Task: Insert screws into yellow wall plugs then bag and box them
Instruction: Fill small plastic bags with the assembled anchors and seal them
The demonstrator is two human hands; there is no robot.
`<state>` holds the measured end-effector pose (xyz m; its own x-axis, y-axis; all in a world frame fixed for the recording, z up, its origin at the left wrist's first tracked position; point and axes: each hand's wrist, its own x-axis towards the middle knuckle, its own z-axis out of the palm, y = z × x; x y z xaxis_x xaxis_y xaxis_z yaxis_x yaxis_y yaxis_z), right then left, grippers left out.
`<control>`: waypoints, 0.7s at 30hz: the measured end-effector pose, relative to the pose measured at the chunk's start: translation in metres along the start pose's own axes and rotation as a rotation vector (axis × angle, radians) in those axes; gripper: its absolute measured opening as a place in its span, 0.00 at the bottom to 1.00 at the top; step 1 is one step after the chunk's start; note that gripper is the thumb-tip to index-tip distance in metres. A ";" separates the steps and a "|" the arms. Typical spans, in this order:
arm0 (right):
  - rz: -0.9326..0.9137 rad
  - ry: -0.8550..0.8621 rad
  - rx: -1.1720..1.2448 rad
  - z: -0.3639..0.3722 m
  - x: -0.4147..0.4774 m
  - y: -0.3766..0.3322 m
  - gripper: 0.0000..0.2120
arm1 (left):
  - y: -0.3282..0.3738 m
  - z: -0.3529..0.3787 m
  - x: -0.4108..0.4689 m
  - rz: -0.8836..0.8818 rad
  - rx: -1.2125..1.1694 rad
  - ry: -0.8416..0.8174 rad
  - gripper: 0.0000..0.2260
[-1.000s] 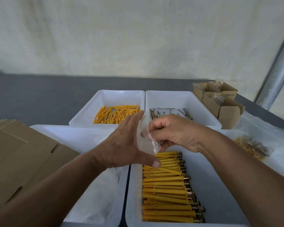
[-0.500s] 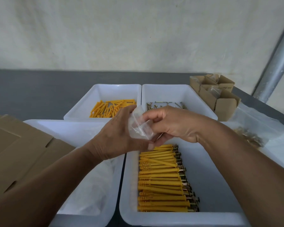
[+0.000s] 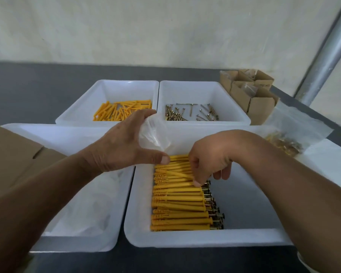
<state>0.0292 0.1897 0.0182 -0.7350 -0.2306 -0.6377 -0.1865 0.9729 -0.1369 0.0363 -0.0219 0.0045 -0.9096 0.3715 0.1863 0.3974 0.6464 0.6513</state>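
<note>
My left hand (image 3: 124, 148) holds a small clear plastic bag (image 3: 154, 134) between thumb and fingers, above the far end of the near right white tray (image 3: 185, 238). In that tray lies a row of yellow wall plugs with screws in them (image 3: 177, 205). My right hand (image 3: 211, 160) is down in the tray with its fingers curled, and thumb and forefinger pinch a plug near the top of the row. The far left tray (image 3: 106, 83) holds loose yellow plugs (image 3: 122, 111). The far right tray (image 3: 205, 84) holds loose screws (image 3: 185, 114).
The near left tray (image 3: 71, 247) holds clear bags. Flat cardboard (image 3: 10, 154) lies at the left edge. Small open cardboard boxes (image 3: 252, 95) stand at the back right, beside a grey pole (image 3: 323, 56). A large clear bag of parts (image 3: 283, 142) lies on the right.
My right hand let go of the bag and dropped into the near right tray onto the plugs. My left hand keeps the bag, now opened wider.
</note>
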 end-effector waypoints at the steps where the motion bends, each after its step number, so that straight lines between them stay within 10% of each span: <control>1: 0.008 -0.009 -0.006 0.002 0.002 -0.001 0.20 | 0.000 0.000 0.000 -0.002 0.003 -0.002 0.52; 21: -0.092 0.026 -0.059 0.005 0.007 -0.006 0.17 | -0.002 -0.001 0.000 0.010 -0.001 0.007 0.53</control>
<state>0.0280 0.1818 0.0110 -0.7296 -0.3199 -0.6045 -0.2912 0.9450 -0.1488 0.0353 -0.0237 0.0034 -0.9064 0.3732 0.1980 0.4064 0.6417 0.6504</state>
